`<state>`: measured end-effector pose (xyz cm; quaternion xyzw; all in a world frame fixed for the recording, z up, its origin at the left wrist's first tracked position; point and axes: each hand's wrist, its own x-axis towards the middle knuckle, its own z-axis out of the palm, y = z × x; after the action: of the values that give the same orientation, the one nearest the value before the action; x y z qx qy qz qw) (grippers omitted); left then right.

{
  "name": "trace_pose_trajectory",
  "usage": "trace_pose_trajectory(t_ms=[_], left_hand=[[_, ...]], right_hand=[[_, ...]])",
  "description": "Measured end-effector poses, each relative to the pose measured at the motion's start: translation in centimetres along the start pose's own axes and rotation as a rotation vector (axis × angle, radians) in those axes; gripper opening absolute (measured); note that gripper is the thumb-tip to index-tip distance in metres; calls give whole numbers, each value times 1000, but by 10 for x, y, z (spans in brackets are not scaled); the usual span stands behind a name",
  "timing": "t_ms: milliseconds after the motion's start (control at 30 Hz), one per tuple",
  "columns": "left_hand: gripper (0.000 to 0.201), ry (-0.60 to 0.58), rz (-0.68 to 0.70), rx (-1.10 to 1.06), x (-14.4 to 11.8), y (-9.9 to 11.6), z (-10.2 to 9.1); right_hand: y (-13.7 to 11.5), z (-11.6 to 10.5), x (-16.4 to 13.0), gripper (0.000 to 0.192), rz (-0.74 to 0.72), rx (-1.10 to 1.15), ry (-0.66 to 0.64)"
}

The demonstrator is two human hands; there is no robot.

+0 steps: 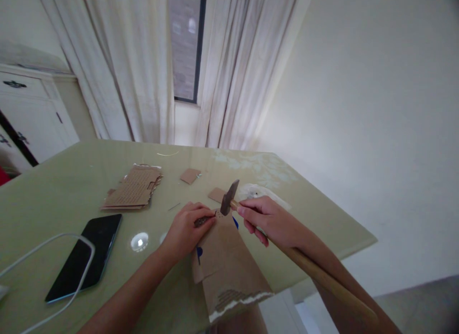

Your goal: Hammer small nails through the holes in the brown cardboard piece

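Observation:
My right hand [269, 220] grips a hammer [229, 198] close to its dark metal head, and the long wooden handle runs back along my forearm. The hammer head hovers just above the far end of a torn brown cardboard piece [229, 262] lying at the table's near edge. My left hand [186, 229] rests on that cardboard, and its fingertips pinch a small dark nail-like object against it, right beside the hammer head.
A stack of perforated cardboard sheets [133, 188] lies on the pale green table [57, 190]. Two small cardboard scraps [190, 175] sit further back. A black phone [86, 255] and a white cable [46, 243] lie at the left. The table edge drops off at the right.

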<state>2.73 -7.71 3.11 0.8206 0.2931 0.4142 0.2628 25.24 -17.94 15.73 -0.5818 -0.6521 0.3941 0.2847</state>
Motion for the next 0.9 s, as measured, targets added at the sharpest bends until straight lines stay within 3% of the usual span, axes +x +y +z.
trace_pose_trajectory(t_ms=[133,333,533,733,900], left_hand=[[14,17,4,11,1,-1,1],[14,5,16,37,0,-1,3],[14,-8,-2,34,0,0,3],[14,-51,-22,17,0,-1,3],[15,-46,-34,3,-1,-5,6]], right_hand=[[-27,3,-7,44,-79,-94,127],[-17,19,6,47,-56,-166,106],[-23,14,5,45,-120,-44,240],[-12,26,8,46,-30,-164,105],[-16,27,3,44,-102,-119,222]])
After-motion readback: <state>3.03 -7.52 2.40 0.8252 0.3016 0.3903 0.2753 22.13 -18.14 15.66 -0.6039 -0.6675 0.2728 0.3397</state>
